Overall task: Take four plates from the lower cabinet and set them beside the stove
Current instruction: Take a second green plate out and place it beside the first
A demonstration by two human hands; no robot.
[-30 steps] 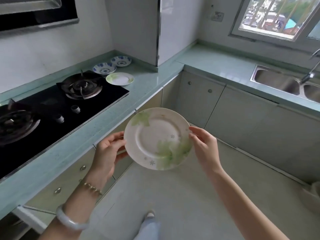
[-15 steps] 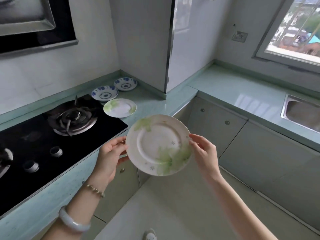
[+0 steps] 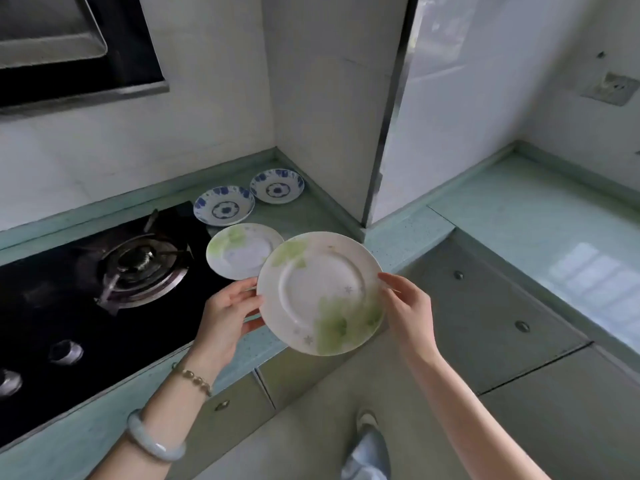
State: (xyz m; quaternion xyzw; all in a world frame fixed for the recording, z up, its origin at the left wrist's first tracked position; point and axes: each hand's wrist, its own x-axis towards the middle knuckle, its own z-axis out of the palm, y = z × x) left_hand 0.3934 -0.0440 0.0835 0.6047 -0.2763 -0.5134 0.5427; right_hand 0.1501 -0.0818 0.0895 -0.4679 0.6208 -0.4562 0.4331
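Round white plate with green leaf print (image 3: 320,292) being held tilted above the pale green counter edge (image 3: 398,242), gripped at opposite rims by left hand (image 3: 227,315) and right hand (image 3: 410,313), matching plate (image 3: 242,249) and two blue-patterned dishes (image 3: 223,204) being left beside the black gas stove (image 3: 86,289).

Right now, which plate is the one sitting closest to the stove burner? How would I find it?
Find the black stove on the green counter. Just right of its burner, three dishes lie flat. Yours is the nearest one, the white plate with the pale green leaf print; the two behind it have blue patterns, and its lookalike is up in the hands.
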